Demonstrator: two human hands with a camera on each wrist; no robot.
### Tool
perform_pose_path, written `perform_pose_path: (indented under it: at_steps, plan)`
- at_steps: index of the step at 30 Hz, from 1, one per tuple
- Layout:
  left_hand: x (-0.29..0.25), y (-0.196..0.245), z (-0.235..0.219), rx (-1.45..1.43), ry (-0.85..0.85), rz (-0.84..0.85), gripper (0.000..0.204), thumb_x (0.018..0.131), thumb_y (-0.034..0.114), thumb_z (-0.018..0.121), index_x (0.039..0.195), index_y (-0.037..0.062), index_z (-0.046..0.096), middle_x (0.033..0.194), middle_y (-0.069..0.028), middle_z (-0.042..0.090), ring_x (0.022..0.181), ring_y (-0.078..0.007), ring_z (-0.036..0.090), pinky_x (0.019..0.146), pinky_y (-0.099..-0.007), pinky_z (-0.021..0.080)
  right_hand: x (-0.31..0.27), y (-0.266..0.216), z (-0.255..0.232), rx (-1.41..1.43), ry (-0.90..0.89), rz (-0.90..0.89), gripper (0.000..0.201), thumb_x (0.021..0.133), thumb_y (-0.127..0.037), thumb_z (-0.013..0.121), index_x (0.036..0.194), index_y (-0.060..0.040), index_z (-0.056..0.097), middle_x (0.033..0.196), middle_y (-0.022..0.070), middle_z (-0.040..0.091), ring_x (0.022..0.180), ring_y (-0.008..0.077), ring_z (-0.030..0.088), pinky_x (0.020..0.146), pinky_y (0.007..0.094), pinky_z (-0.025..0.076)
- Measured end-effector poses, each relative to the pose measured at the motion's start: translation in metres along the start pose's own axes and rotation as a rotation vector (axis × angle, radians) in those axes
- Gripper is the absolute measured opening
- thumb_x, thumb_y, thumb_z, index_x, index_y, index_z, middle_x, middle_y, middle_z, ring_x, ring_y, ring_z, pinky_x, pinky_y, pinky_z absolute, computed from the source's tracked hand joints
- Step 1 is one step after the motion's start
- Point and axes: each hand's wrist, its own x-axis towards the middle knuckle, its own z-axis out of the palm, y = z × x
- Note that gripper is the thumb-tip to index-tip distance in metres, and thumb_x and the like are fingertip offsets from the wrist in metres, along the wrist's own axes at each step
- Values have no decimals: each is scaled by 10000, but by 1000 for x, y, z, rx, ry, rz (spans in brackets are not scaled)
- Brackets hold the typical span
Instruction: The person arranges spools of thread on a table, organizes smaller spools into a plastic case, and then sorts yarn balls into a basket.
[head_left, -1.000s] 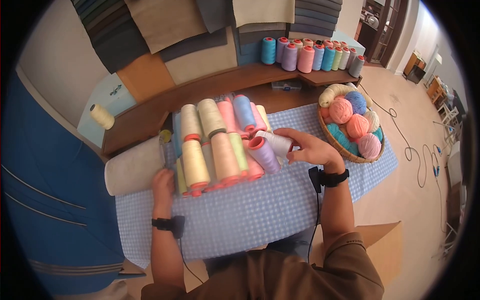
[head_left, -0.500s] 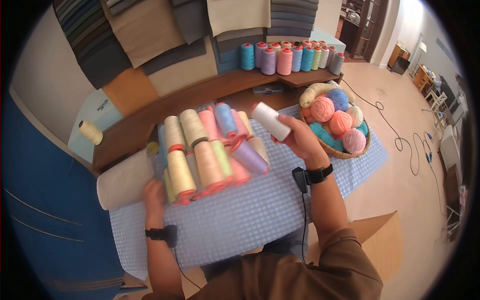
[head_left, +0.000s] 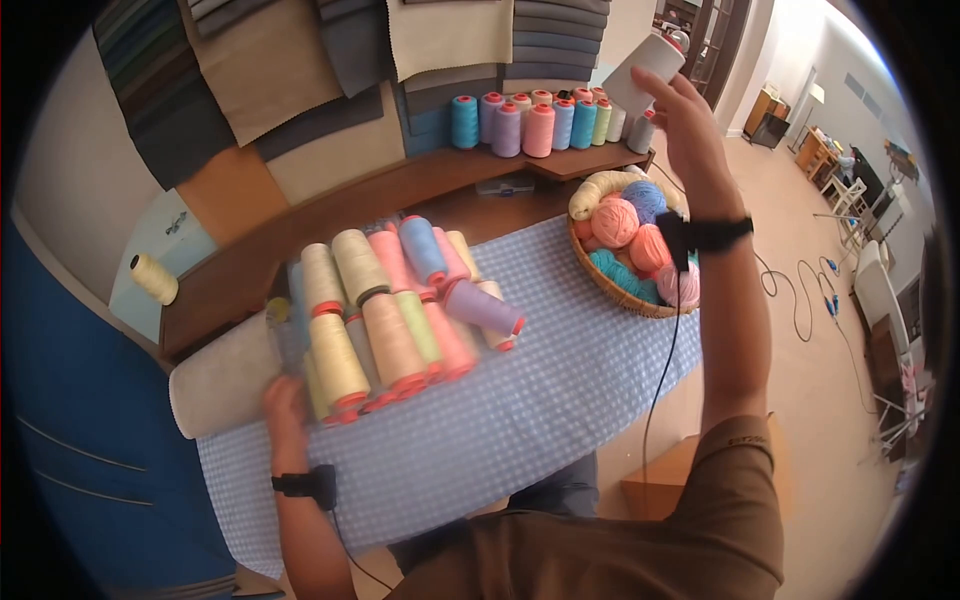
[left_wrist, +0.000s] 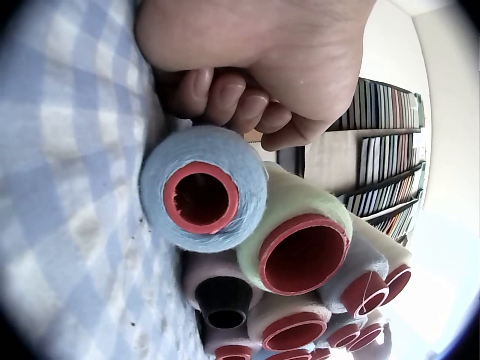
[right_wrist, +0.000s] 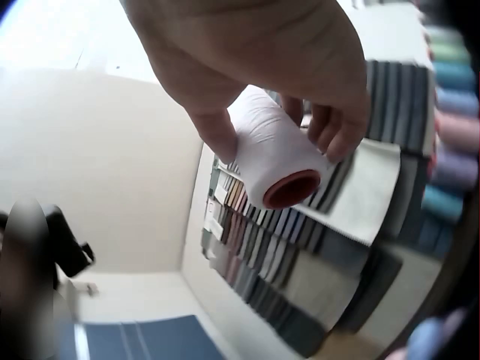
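I have the right hand (head_left: 690,130) raised, its thumb and fingers pinching a white cone of thread (head_left: 645,75) from opposite sides; the cone is tilted in the air, well apart from the heap, and the right wrist view shows me its hollow red end; the fingers of the left hand (head_left: 284,402) are curled inward, right beside the light blue thread cone (left_wrist: 206,144) at the heap's left end, though I cannot tell whether they press on it.

Next to that blue cone I see a pale green cone with a red core (left_wrist: 300,202); the heap of pastel thread cones (head_left: 390,320) lies stacked on a blue-and-white checked cloth (head_left: 500,430) covering the desk, with a purple cone (head_left: 478,307) slanting at its right end; a roll of off-white fabric (head_left: 225,380) sits left of the left hand.

Farther right is a wicker basket (head_left: 625,298) of coloured yarn balls (head_left: 613,222); behind, a dark brown wooden shelf (head_left: 400,185) bears upright thread cones (head_left: 538,130); one pale yellow cone (head_left: 153,279) leans at the far left; beige and grey fabric samples (head_left: 290,80) hang on the wall.
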Motion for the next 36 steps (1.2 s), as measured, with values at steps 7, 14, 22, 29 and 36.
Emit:
perform_pose_path:
  at_steps: [7,14,22,29,36]
  plan:
    - [-1,3,1,-15,-3,-17,278,956,178,634,735,198,467,597,88,370,457,-35,295,414,-233,217,116,165,-40,-358,93,445,425,804,-327,831,1060,2,751,904,93,717,736,167,675,548,319,539]
    - [-6,4,6,-13,93,-61,246,963,163,620,762,189,480,599,98,371,454,-25,304,411,-227,225,147,254,-50,-373,-4,599,464,821,-236,818,1195,7,692,1115,164,716,900,308,729,659,424,635]
    - [-3,-1,-9,3,-40,-47,243,944,191,653,748,195,510,628,112,393,514,-21,341,468,-234,229,163,296,-52,-401,-5,665,396,875,-228,764,1177,10,667,1084,169,709,745,351,722,586,454,620]
    - [-1,-8,-8,-12,5,13,247,961,178,635,749,194,510,644,116,394,526,-18,336,471,-241,224,149,261,-60,-428,-89,752,241,900,-225,715,1027,-21,697,903,145,721,704,309,709,618,440,608]
    - [2,-7,-10,-39,-40,-1,288,984,172,627,739,200,478,601,102,377,463,-25,302,432,-230,216,95,154,0,-880,-747,-339,175,950,-204,657,987,-51,734,851,51,705,776,169,693,687,316,567]
